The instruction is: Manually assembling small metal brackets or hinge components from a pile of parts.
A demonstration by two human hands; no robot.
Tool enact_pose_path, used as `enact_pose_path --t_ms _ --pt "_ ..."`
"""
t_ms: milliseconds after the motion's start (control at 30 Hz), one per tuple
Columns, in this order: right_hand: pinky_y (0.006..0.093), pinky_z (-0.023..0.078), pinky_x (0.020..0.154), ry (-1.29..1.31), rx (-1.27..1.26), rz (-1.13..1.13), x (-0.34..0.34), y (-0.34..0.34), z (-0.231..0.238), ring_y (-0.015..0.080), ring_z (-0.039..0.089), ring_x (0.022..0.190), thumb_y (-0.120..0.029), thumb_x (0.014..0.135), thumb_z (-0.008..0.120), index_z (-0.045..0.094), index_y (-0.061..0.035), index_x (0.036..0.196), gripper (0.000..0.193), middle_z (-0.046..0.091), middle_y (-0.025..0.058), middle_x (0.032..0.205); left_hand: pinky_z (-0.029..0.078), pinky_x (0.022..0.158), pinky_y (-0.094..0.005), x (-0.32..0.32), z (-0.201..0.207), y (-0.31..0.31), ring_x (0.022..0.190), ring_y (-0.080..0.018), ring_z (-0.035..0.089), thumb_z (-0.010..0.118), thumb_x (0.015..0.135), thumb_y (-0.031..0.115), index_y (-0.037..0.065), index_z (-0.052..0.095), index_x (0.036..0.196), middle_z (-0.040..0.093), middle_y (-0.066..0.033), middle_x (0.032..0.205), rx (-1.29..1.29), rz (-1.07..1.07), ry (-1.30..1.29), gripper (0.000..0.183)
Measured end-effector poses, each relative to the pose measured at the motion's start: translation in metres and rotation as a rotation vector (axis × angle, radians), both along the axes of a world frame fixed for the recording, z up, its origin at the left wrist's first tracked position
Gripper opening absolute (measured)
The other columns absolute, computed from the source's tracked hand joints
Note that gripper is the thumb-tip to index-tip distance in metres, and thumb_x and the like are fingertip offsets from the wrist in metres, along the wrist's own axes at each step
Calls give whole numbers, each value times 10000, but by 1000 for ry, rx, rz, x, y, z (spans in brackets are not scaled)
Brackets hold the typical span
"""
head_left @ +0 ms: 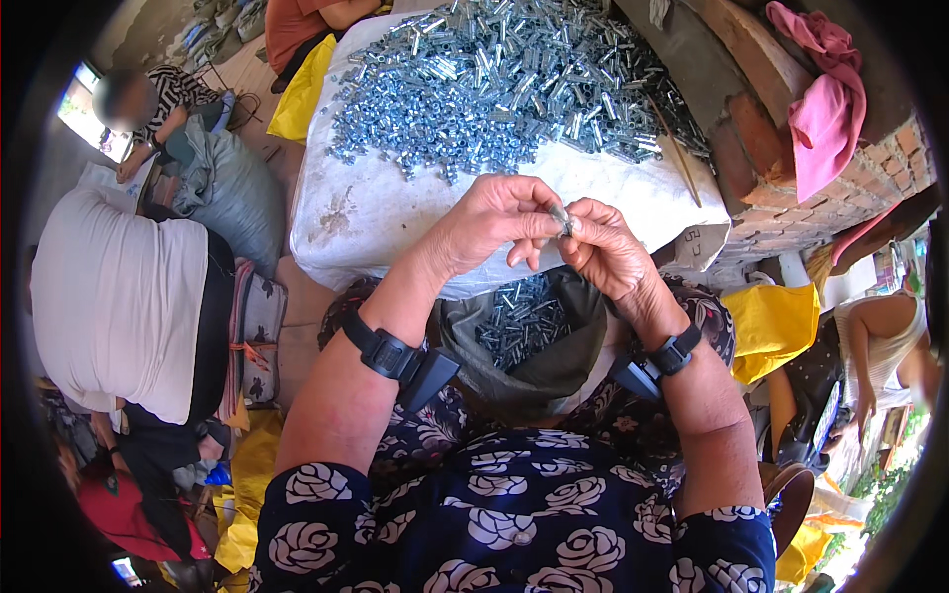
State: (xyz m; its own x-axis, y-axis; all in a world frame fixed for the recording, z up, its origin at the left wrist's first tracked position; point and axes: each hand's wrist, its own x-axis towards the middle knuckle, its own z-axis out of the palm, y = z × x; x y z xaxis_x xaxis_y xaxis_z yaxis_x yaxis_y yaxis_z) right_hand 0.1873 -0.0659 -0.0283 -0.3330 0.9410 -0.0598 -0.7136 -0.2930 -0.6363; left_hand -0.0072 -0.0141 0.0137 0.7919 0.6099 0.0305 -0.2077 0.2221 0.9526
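Both hands meet in front of me over the near edge of a table with a white cover (pixel 361 222). My left hand (pixel 479 225) is closed, with its fingertips pinching a small shiny metal piece (pixel 561 217). The fingers of my right hand (pixel 615 255) pinch at the same spot; whether it is one piece or two fitted together is too small to tell. Beyond the hands lie a heap of short silvery metal pieces (pixel 415 133) and a heap of longer metal tubes (pixel 554 69). Below my hands, an open dark cloth bag (pixel 465 346) in my lap holds many slim metal parts (pixel 519 321).
A thin stick (pixel 677 153) lies at the table's right side. A brick wall (pixel 791 222) with a pink cloth (pixel 828 119) stands at right. Yellow bags (pixel 776 326) and grey sacks (pixel 232 188) lie around. Other people sit nearby, one in a white top (pixel 129 296).
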Motion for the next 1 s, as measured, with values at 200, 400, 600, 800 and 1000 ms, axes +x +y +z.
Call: enact_pose_path --t_ms 200,400,600,800,1000 --pt "241 512 571 -554 138 159 19 0 23 151 635 628 -70 810 697 669 16 881 115 658 89 724 423 471 -183 -5 6 -6 551 -77 570 661 827 65 -6 641 903 619 -48 713 82 -125 213 106" --pt "239 478 607 -1095 327 -134 27 21 21 88 603 682 -136 791 726 700 3 897 176 675 55 738 436 534 -209 0 -4 6 594 -64 558 667 822 92 -2 654 915 626 -28 694 434 52 427 133" --pt "309 504 684 -1402 412 -609 35 71 -4 184 643 708 -82 775 663 685 6 936 185 686 113 812 478 596 -335 22 -25 44 650 -199 615 655 795 133 -2 649 929 657 -85 727 798 587 635 191" --pt "386 503 725 -1818 569 -704 29 94 -12 304 631 808 -115 764 621 691 -82 904 161 636 108 889 415 797 -405 43 -42 64 855 -288 580 626 740 106 36 675 820 648 -95 850 1392 685 776 117" --pt "409 499 706 -1948 651 -678 26 102 -11 294 622 810 -147 768 633 681 -110 880 127 613 79 861 377 806 -399 56 -43 66 849 -276 545 577 679 51 33 653 713 589 -128 807 1674 567 884 85"
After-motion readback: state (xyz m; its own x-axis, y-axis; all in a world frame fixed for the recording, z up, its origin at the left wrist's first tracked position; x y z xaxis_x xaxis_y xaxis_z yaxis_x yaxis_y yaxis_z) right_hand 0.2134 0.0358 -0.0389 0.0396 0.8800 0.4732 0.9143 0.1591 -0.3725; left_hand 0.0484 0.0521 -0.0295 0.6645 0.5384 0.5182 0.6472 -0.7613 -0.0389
